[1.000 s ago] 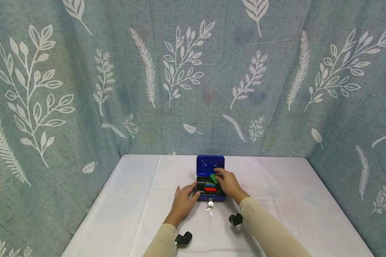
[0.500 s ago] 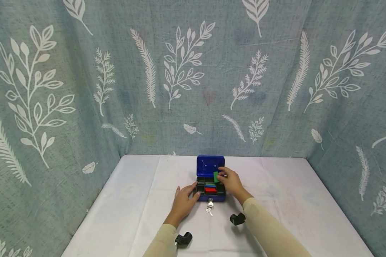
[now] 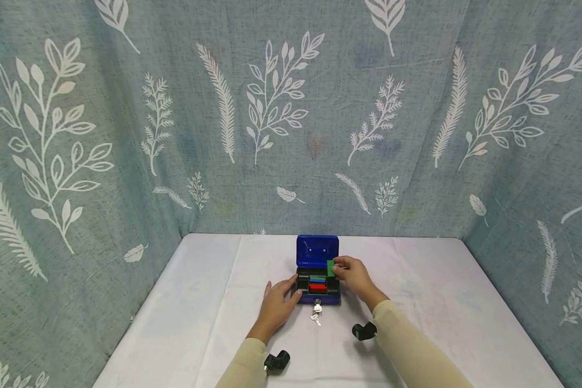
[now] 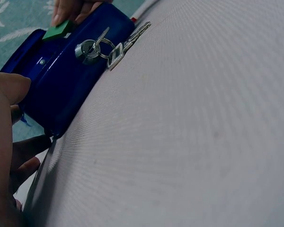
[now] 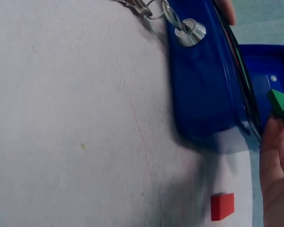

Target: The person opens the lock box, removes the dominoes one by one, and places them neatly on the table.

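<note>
A blue cash box [image 3: 317,250] stands on the table with its lid raised and a black compartment tray [image 3: 303,286] inside. Blue, green and red pieces [image 3: 317,286] lie in the tray's middle column. My left hand [image 3: 276,306] rests against the box's left side, thumb at the front rim and fingers lower down in the left wrist view. Over the back right of the tray, my right hand [image 3: 354,276] pinches a green block [image 5: 280,100] between thumb and fingers. From the front lock [image 4: 87,51] hang keys on a ring [image 4: 125,47].
A red block [image 5: 222,206] lies on the white tablecloth [image 3: 233,280] to the right of the box, hidden in the head view. Behind the table hangs a leaf-patterned curtain [image 3: 320,134]. A black wrist camera [image 3: 277,360] sits at the left wrist, another [image 3: 365,331] at the right.
My right hand has shifted slightly right with the green block, which has gone from slanted to upright over the tray. The left hand and the box have stayed put.
</note>
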Motion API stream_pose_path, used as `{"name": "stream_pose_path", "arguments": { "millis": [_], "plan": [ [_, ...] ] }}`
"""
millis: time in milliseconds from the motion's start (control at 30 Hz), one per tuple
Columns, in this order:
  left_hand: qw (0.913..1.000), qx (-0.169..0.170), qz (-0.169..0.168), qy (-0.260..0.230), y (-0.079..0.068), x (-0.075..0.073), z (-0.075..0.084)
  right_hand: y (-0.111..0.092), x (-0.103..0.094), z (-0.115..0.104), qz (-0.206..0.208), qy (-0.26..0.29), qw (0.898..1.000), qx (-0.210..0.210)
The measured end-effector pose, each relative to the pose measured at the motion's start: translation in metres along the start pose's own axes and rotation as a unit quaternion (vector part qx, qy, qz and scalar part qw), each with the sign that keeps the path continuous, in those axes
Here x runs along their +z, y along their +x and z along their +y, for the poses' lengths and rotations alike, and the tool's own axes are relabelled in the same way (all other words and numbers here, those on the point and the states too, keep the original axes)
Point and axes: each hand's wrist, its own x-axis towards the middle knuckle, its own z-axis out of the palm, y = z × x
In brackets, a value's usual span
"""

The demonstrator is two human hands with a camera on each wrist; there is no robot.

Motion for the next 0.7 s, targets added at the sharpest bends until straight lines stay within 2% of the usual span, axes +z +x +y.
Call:
{"name": "stream_pose_path", "arguments": {
  "millis": [133, 400, 567, 700],
  "plan": [
    [1.0000, -0.008, -0.006, 0.002, 0.000, 0.000, 0.000, -0.001, -0.004, 0.003, 0.001, 0.009, 1.000, 0.003],
    [0.9997, -0.021, -0.014, 0.002, 0.000, 0.001, 0.000, -0.003, -0.015, 0.008, 0.005, -0.025, 0.999, 0.019],
    [0.9997, -0.021, -0.014, 0.002, 0.000, 0.001, 0.001, -0.003, -0.023, 0.009, 0.004, -0.013, 1.000, 0.014],
    [0.9997, -0.020, -0.013, 0.003, 0.000, 0.001, 0.001, -0.003, -0.028, 0.010, 0.000, 0.010, 0.999, 0.040]
  ]
}}
